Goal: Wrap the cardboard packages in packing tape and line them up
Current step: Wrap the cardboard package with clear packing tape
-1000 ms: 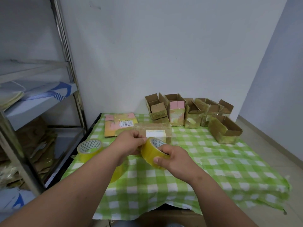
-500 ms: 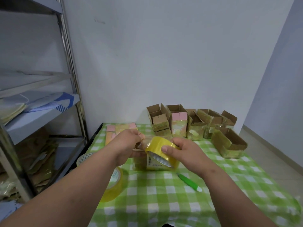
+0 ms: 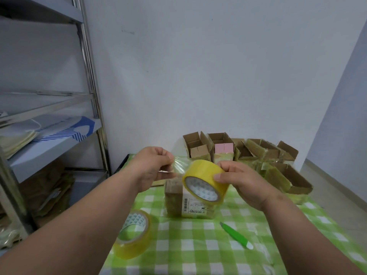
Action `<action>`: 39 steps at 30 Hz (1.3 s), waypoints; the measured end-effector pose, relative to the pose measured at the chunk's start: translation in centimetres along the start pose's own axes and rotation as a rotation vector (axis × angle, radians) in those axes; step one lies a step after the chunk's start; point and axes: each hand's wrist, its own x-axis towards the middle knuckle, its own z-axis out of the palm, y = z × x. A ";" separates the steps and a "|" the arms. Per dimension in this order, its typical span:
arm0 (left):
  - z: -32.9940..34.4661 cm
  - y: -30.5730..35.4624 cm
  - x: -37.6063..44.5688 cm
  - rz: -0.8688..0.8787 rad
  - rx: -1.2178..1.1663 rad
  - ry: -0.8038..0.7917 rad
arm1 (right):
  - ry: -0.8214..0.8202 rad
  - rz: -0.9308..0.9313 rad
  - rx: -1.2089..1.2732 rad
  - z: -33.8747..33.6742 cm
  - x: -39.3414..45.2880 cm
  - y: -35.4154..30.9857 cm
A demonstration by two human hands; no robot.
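Right hand (image 3: 241,182) grips the tape roll (image 3: 205,181) mid-frame, left hand (image 3: 152,167) pinching its free end, labelled package (image 3: 188,201) just below

Soft, even indoor light, faint shadows, slight overall blur, wide-angle bending at the edges.

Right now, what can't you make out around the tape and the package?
All in the head view:
- Package: its top is hidden behind the held tape roll; label print too small to read.
- Right hand: fingers hidden behind the roll.
- Second tape roll: partly covered by the left forearm.
- Open boxes: contents mostly hidden by their walls.
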 end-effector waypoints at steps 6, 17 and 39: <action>-1.7 0.8 1.4 0.003 -0.022 0.092 | 0.027 0.033 0.024 -3.0 0.6 0.4; -1.5 -2.5 5.2 -0.105 -0.147 0.175 | 0.147 0.077 -0.174 -6.6 3.1 2.2; -2.5 -7.0 7.5 -0.224 -0.025 0.283 | 0.184 0.379 -0.528 -8.7 5.8 6.3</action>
